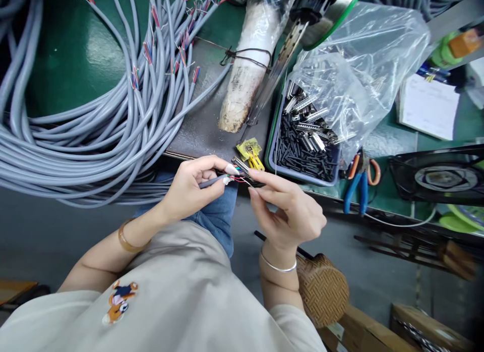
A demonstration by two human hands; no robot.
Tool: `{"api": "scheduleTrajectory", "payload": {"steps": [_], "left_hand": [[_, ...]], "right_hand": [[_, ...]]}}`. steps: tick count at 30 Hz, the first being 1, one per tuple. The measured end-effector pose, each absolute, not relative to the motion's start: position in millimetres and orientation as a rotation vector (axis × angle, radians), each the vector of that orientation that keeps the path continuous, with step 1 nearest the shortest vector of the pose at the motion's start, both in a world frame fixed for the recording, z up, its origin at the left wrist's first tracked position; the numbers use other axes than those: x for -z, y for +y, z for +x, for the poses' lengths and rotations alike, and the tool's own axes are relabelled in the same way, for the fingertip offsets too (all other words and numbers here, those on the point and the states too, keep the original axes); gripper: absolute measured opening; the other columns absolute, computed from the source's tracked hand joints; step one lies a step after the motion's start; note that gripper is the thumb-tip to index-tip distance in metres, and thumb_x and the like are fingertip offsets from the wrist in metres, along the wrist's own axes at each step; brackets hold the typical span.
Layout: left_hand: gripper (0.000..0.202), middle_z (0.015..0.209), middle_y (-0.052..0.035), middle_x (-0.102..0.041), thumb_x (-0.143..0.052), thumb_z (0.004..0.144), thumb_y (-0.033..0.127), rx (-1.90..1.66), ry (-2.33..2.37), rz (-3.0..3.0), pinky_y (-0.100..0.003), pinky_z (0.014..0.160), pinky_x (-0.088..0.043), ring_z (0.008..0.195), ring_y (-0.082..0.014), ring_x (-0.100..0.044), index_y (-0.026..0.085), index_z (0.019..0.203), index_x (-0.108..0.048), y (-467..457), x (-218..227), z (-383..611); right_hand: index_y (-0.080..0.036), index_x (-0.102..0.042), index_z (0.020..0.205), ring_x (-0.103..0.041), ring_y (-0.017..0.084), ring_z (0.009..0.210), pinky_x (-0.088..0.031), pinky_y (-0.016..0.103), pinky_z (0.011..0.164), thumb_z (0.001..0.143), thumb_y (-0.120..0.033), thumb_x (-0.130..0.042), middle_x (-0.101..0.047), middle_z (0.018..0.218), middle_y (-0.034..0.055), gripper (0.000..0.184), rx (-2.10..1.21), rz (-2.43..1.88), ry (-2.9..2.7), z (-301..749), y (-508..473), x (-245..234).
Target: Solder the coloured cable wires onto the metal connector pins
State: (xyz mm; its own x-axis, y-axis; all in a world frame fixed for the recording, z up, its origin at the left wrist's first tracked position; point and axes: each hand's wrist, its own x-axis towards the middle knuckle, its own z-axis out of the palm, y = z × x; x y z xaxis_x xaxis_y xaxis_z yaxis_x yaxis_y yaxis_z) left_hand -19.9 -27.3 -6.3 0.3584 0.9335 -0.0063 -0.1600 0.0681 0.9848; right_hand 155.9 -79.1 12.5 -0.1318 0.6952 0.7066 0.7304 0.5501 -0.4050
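Observation:
My left hand (191, 186) pinches the end of a grey cable (210, 181) between thumb and fingers, just below the bench edge. Thin coloured wires (239, 179) stick out of the cable's stripped end. My right hand (287, 206) meets it from the right, its forefinger and thumb closed on those fine wires. A small black connector with metal pins (239, 165) lies just above the fingertips. Both hands hover over my lap, with blue jeans below them.
A big bundle of grey cables (94, 125) with stripped coloured ends covers the green bench (75, 54) at left. A blue tray (273, 140) of black parts under a clear plastic bag (363, 64) sits to the right. Blue-handled pliers (357, 183) lie beside it. A woven stool (321, 289) stands below.

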Motion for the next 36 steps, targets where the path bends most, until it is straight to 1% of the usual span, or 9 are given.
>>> {"api": "scheduleTrajectory", "payload": {"steps": [3,5,11,15,17,21,24,28,36], "left_hand": [[0.014,0.051,0.0053,-0.057,-0.071,0.077,0.016,-0.852,0.813,1.070,-0.016,0.042,-0.038,0.041,-0.0045,-0.045,0.012,0.091,-0.072,-25,6,-22],[0.016,0.045,0.0067,-0.053,-0.071,0.078,0.020,-0.758,0.792,1.002,-0.016,0.040,-0.038,0.038,-0.0055,-0.045,0.012,0.093,-0.071,-24,6,-25],[0.018,0.048,0.0066,-0.054,-0.075,0.079,0.022,-0.763,0.822,1.045,-0.017,0.042,-0.037,0.041,-0.0049,-0.043,0.013,0.094,-0.073,-26,6,-25],[0.013,0.072,-0.0024,-0.072,-0.082,0.076,0.024,-1.019,0.885,1.238,-0.018,0.051,-0.042,0.055,-0.0060,-0.052,0.014,0.083,-0.076,-32,7,-18],[0.012,0.079,-0.0050,-0.075,-0.080,0.079,0.026,-1.084,0.909,1.276,-0.020,0.057,-0.046,0.062,-0.0084,-0.058,0.014,0.080,-0.076,-34,7,-15],[0.018,0.068,-0.0009,-0.069,-0.081,0.079,0.030,-1.069,0.908,1.132,-0.018,0.044,-0.037,0.049,-0.0043,-0.048,0.015,0.079,-0.071,-29,7,-13],[0.026,0.060,0.0037,-0.061,-0.085,0.074,0.033,-1.017,0.847,0.965,-0.016,0.037,-0.031,0.040,-0.0021,-0.042,0.016,0.078,-0.066,-23,8,-14],[0.029,0.059,0.0041,-0.062,-0.087,0.073,0.034,-0.996,0.800,0.896,-0.015,0.036,-0.034,0.038,-0.0028,-0.047,0.015,0.079,-0.065,-19,10,-15],[0.027,0.067,0.0013,-0.069,-0.084,0.077,0.034,-0.982,0.841,0.933,-0.015,0.038,-0.041,0.041,-0.0035,-0.051,0.015,0.082,-0.066,-19,14,-17]], "right_hand": [[-0.021,-0.064,0.087,-0.078,0.015,0.075,-0.061,0.025,0.063,0.082,-0.005,-0.077,-0.082,0.109,0.0060,0.021,0.057,-1.121,-1.952,157,-76,-9],[-0.021,-0.064,0.088,-0.079,0.015,0.080,-0.062,0.025,0.066,0.082,-0.003,-0.076,-0.082,0.107,0.0058,0.022,0.068,-1.117,-1.979,158,-74,-7],[-0.019,-0.064,0.092,-0.076,0.012,0.079,-0.057,0.021,0.067,0.086,-0.003,-0.072,-0.080,0.092,0.0033,0.019,0.001,-1.181,-1.960,156,-71,-8],[-0.021,-0.061,0.087,-0.069,0.009,0.069,-0.051,0.020,0.057,0.089,-0.006,-0.069,-0.076,0.087,-0.0004,0.017,-0.134,-1.280,-1.874,150,-72,-9],[-0.022,-0.061,0.085,-0.066,0.009,0.067,-0.049,0.021,0.054,0.089,-0.009,-0.069,-0.074,0.085,-0.0017,0.016,-0.177,-1.312,-1.782,148,-72,-7],[-0.024,-0.063,0.090,-0.064,0.010,0.062,-0.049,0.024,0.051,0.089,-0.012,-0.069,-0.070,0.086,-0.0039,0.014,-0.059,-1.288,-1.373,151,-69,-5],[-0.025,-0.066,0.094,-0.069,0.013,0.067,-0.055,0.028,0.058,0.086,-0.011,-0.073,-0.072,0.088,-0.0034,0.018,0.095,-1.300,-1.378,154,-69,-5],[-0.023,-0.066,0.093,-0.077,0.016,0.088,-0.062,0.028,0.077,0.084,-0.008,-0.075,-0.080,0.098,0.0010,0.020,0.207,-1.304,-1.733,149,-68,-2],[-0.024,-0.062,0.093,-0.078,0.014,0.084,-0.063,0.026,0.075,0.088,-0.009,-0.071,-0.081,0.097,0.0005,0.018,0.162,-1.327,-1.716,141,-64,11]]}}
